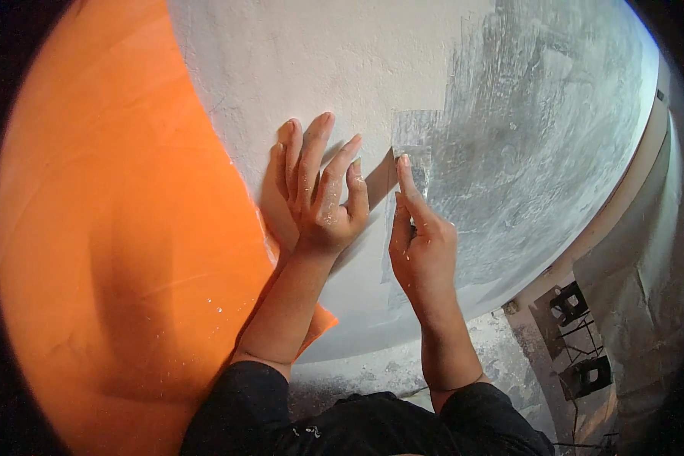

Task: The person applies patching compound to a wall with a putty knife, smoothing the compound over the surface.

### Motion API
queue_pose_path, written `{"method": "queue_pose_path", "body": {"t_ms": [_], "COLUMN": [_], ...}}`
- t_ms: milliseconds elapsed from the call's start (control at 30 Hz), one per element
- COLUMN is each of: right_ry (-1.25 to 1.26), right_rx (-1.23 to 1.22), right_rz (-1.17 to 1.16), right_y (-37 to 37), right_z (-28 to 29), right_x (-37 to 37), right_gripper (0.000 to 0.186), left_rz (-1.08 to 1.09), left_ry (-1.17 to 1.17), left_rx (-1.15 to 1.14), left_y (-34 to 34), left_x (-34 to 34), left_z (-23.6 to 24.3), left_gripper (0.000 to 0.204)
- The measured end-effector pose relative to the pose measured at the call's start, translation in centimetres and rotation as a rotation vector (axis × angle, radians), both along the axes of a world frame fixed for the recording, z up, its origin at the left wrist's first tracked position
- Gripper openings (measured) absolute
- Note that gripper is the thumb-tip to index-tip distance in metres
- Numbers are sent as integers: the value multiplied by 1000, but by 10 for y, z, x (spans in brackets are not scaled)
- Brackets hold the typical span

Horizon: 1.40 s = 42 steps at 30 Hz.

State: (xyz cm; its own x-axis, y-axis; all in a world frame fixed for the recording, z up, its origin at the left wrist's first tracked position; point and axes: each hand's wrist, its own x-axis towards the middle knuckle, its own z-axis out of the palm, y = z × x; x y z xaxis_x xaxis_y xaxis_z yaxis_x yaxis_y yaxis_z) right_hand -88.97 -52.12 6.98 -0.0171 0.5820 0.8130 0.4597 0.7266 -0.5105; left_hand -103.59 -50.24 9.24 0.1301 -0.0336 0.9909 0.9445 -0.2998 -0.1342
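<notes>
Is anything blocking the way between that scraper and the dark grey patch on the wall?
Nothing visible: the scraper in the right hand overlaps the left edge of the grey patch in view. The left hand is off to the left.

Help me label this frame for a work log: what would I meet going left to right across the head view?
Orange surface → left hand → right hand → black stools → grey draped sheet at the far right.
</notes>
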Motion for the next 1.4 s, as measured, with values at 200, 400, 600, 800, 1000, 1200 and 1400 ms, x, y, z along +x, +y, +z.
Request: {"method": "queue_pose_path", "body": {"t_ms": [200,400,600,800,1000,1200,1400], "right_ry": [-44,-32,6,19,-24,-21,-37], "right_rx": [3,41,75,98,-32,-18,53], "right_rz": [-41,-11,18,28,10,19,54], "right_y": [0,7,8,10,1,-2,3], "right_z": [10,5,6,18,36,31,36], "right_x": [1,3,0,3,2,3,10], "right_gripper": [55,56,55,50,44,46,49], "left_rz": [26,30,28,28,37,40,47], "left_ry": [5,-22,-22,2,-7,-3,-33], "left_rx": [-20,-57,-50,-60,-34,-29,-66], "left_y": [2,-4,-1,-1,1,0,-6], "left_x": [1,4,4,5,3,2,7], "left_z": [-1,-1,-3,-1,-2,1,1], "left_gripper": [22,24,24,24,22,22,24]}}
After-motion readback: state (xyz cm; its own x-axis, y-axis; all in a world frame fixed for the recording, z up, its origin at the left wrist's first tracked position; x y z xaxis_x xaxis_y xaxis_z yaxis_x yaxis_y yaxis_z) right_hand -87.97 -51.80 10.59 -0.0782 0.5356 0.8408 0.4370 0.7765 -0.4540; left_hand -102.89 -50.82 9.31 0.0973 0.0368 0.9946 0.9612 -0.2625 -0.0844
